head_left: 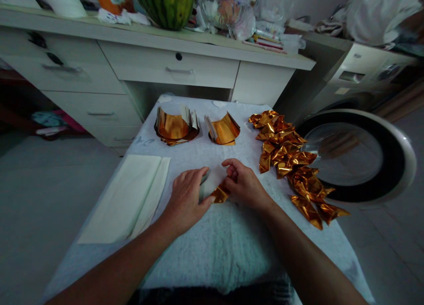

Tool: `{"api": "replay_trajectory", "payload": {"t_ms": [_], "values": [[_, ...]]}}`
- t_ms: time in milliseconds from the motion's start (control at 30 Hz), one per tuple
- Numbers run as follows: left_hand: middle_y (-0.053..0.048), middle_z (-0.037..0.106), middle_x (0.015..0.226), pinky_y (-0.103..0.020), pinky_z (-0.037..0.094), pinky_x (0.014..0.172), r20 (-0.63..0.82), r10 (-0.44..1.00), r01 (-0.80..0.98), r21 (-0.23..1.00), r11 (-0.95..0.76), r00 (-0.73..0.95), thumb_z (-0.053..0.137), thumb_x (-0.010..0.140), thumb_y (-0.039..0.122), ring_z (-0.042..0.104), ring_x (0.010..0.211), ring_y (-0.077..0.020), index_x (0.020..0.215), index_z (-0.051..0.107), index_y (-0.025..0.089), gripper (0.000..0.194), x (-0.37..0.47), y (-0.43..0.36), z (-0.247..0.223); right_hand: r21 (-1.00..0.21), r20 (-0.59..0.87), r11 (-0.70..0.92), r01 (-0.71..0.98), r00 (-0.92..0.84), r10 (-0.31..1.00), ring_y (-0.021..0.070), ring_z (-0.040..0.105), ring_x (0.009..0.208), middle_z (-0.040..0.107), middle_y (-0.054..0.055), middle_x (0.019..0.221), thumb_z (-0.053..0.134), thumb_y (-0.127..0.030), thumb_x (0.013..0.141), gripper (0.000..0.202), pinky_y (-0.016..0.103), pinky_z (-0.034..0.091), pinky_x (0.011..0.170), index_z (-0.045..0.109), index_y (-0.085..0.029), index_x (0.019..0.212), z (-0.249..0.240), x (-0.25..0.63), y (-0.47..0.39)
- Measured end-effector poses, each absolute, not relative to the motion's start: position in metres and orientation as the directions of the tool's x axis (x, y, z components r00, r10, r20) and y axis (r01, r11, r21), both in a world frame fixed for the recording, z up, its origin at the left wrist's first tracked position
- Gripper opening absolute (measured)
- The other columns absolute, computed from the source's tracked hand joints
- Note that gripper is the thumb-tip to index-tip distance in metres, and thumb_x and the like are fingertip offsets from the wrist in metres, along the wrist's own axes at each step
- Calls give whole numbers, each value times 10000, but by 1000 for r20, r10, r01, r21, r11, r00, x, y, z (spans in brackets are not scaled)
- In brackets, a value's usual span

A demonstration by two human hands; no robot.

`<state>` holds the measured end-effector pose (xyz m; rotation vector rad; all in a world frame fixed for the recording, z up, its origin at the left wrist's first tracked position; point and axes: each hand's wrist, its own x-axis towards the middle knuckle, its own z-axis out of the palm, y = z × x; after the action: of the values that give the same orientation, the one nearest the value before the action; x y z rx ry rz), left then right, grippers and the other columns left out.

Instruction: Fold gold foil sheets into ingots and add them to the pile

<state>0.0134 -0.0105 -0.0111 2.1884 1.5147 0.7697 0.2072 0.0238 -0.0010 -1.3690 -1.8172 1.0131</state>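
Over the middle of the cloth-covered table, a sheet of gold foil paper point(221, 192) is partly folded, its pale side point(212, 179) facing up. My left hand point(187, 199) holds its left edge, with the thumb near the gold fold and the fingers along the far side. My right hand point(245, 183) has curled fingers gripping the right side; the fingertips are partly hidden. Beyond my hands stand two curved stacks of gold paper, a larger left stack point(174, 126) and a smaller right stack point(223, 129). Several folded gold foil pieces point(281, 152) lie heaped to the right.
Pale paper sheets point(122, 199) lie on the table's left side. The patterned tablecloth point(212, 256) reaches my lap. Behind stands a white drawer counter point(172, 66) bearing a watermelon point(165, 5) and bags. An open washing machine door point(354, 155) juts close to the table's right edge.
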Motion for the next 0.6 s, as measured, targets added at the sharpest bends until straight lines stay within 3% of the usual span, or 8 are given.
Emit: {"api": "replay_trajectory", "payload": {"t_ms": [167,367,600], "values": [[-102,634,1114,-498,411,964,122,979,639,743,-200,165,669,783,230,571,1070,-290,1374,385,203,656,12,-9,-7,-983,-90,-47,178,-239,967,104,496,577,549,-34,660,591,-230,728,112,217,370,527,595,-183,829,4,212,26],[-4,602,914,-356,502,794,28,998,278,959,-44,63,623,841,263,644,834,-189,1398,348,254,621,11,-6,-4,-989,-141,-147,-9,-221,965,88,459,521,525,-58,592,688,-274,694,178,210,349,508,555,-190,777,8,214,28],[-75,601,1122,-341,546,826,14,1000,106,994,-16,12,628,831,246,664,956,-190,1376,364,227,606,15,1,-12,-992,-110,-122,-19,-310,944,91,448,537,529,-51,624,713,-362,722,258,214,338,511,516,-205,773,0,214,33]]}}
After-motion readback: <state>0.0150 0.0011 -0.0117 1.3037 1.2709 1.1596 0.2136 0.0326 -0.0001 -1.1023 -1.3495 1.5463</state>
